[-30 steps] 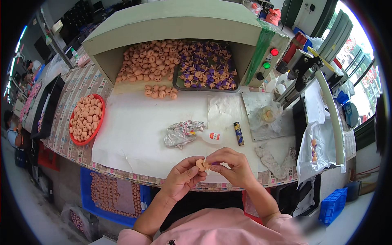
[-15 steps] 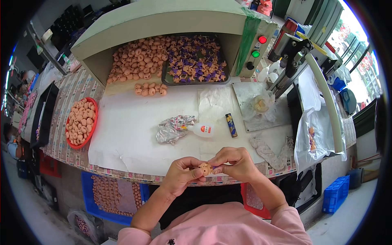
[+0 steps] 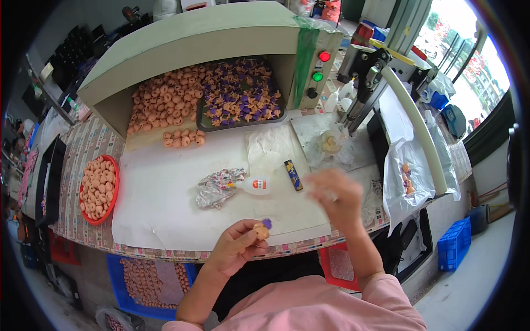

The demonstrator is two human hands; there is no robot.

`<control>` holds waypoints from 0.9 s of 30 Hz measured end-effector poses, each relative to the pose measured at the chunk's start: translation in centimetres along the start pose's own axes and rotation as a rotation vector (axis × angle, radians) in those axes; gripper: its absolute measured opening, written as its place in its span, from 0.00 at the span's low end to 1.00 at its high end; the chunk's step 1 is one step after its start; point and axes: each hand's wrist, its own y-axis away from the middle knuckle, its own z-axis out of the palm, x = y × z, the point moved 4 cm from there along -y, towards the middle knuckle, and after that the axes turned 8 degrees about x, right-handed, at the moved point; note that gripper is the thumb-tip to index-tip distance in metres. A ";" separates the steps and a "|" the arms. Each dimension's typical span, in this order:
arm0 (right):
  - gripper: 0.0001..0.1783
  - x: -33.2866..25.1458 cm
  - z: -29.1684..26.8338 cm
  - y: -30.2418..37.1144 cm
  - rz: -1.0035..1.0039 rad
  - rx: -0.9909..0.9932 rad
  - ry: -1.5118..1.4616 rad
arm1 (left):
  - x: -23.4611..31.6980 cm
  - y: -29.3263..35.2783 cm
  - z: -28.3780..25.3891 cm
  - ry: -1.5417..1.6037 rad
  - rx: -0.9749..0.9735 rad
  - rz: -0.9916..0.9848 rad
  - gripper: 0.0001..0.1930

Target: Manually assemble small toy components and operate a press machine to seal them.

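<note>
Just above the table's front edge, my left hand (image 3: 236,245) is closed on a small toy figure (image 3: 261,229), a peach round part with a purple piece sticking up from it. My right hand (image 3: 335,198) is raised to the right of it, smeared by motion, so its fingers and anything in them cannot be made out. Close to that hand lies a dark blue and yellow tube (image 3: 293,175). A small white plastic bottle (image 3: 256,186) rests on its side with its tip against a crumpled patterned bag (image 3: 217,190).
Under the shelf hood (image 3: 187,41) are a heap of hollow peach toy heads (image 3: 165,96) and a dark tray (image 3: 207,124) of purple-and-peach pieces. A red basket (image 3: 115,198) of heads stands left. A lever press (image 3: 361,94) rises at the right, beside a plastic-lined box (image 3: 425,190).
My right hand has left the toy figure and moved up and right. My left hand keeps the figure, now slightly left. The whole view has shifted.
</note>
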 end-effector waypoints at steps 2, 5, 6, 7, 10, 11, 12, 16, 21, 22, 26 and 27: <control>0.11 -0.2 -5.2 -3.4 -0.279 0.501 0.348 | 0.6 0.0 -0.3 0.076 0.001 0.079 0.12; 0.11 -2.0 -9.7 -9.0 -0.485 0.842 0.556 | 0.5 -0.2 0.4 0.065 -0.049 0.061 0.11; 0.12 -2.1 -10.4 -11.2 -0.522 0.824 0.607 | 0.3 -0.2 0.8 0.056 -0.055 0.057 0.11; 0.13 -2.1 -11.0 -13.1 -0.557 0.806 0.658 | 0.0 -0.2 1.2 0.034 -0.053 0.062 0.12; 0.12 -1.8 -13.0 -18.3 -0.597 0.796 0.511 | -0.5 0.0 2.3 0.007 -0.072 0.061 0.12; 0.14 -1.5 -13.2 -19.7 -0.420 0.738 0.310 | -0.7 0.3 2.4 0.018 -0.072 0.061 0.12; 0.17 -1.0 -13.2 -20.6 -0.249 0.675 0.108 | -0.8 0.4 2.1 0.014 -0.075 0.061 0.12; 0.11 -0.6 -12.0 -13.4 -0.264 0.798 0.487 | -0.6 1.2 0.5 0.065 -0.080 0.088 0.14; 0.15 8.5 -8.7 -2.7 0.383 0.278 0.611 | -0.2 1.1 0.3 0.044 -0.028 0.075 0.16; 0.16 10.4 -7.2 -1.6 0.292 0.289 0.639 | -0.4 0.7 1.0 0.046 -0.044 0.071 0.16; 0.10 14.2 -4.9 -0.1 0.093 0.320 0.568 | -2.0 -0.2 4.3 0.061 -0.129 0.052 0.17; 0.10 13.1 -5.6 0.0 0.099 0.345 0.597 | -2.4 -0.3 5.2 0.045 -0.158 0.033 0.17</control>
